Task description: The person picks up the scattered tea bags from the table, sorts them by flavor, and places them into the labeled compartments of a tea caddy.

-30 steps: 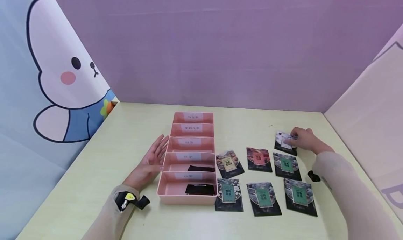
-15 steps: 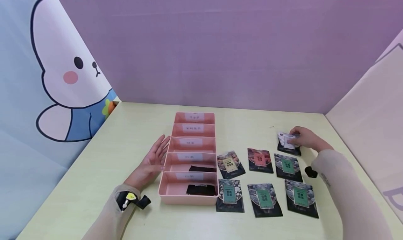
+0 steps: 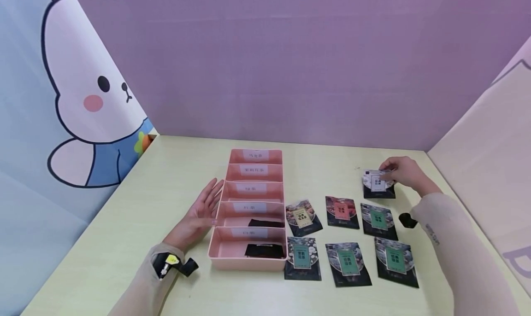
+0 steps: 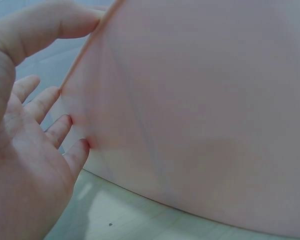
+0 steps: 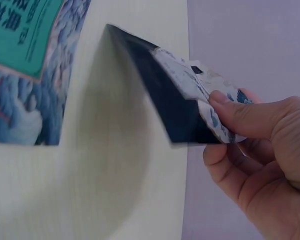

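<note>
My right hand (image 3: 406, 172) pinches a tea sachet (image 3: 378, 184) with a white label by its upper right edge, at the far right of the table. In the right wrist view the sachet (image 5: 175, 95) bends, its dark lower part slanting up off the table between thumb and fingers. Beside the pink divided box (image 3: 249, 264), my left hand (image 3: 195, 219) lies with fingers extended. The left wrist view has its fingertips against the box's side wall (image 4: 200, 110) and the thumb at the rim. Dark sachets lie in the nearest compartment (image 3: 265, 250) and the one behind it.
Right of the box lie a yellow-label sachet (image 3: 303, 217), a red-label sachet (image 3: 342, 211) and several green-label sachets, one (image 3: 378, 219) just below the held one. Paper labels (image 3: 250, 207) mark the compartments. A purple backdrop (image 3: 290, 76) rises behind the table.
The right hand has lifted the white-label sachet's upper edge, so its face now tilts toward the head camera. The left hand stays at the box.
</note>
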`<state>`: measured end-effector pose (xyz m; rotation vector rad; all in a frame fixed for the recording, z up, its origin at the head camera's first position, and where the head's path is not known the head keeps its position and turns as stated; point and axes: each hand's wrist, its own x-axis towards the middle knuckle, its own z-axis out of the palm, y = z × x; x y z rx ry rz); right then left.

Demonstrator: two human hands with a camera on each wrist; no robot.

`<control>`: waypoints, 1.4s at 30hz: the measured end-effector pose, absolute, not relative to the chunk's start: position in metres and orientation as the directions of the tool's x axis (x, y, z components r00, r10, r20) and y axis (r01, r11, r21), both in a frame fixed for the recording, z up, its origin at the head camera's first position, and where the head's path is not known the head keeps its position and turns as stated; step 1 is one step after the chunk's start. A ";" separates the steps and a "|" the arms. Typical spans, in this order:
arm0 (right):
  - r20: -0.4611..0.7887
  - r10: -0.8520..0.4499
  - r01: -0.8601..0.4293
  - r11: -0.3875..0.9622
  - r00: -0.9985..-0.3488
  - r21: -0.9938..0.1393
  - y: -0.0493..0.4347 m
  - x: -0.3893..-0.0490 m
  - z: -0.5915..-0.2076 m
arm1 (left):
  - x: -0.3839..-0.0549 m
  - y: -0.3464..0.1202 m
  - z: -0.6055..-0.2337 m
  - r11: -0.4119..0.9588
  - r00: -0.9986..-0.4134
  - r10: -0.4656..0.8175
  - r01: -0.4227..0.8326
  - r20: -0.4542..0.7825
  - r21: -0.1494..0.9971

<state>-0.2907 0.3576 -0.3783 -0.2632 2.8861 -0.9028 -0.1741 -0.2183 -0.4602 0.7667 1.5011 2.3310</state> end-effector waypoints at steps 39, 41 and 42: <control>0.152 -0.143 -0.209 0.611 -0.978 -0.763 0.255 -0.280 -0.348 | -0.177 -0.216 -0.464 -0.436 -0.825 0.481 0.068 0.296 0.897; 0.157 -0.143 -0.211 0.594 -0.977 -0.776 0.250 -0.279 -0.348 | -0.177 -0.216 -0.463 -0.434 -0.828 0.479 0.065 0.291 0.899; 0.159 -0.145 -0.214 0.584 -0.977 -0.783 0.248 -0.278 -0.347 | -0.177 -0.216 -0.463 -0.434 -0.828 0.479 0.064 0.291 0.899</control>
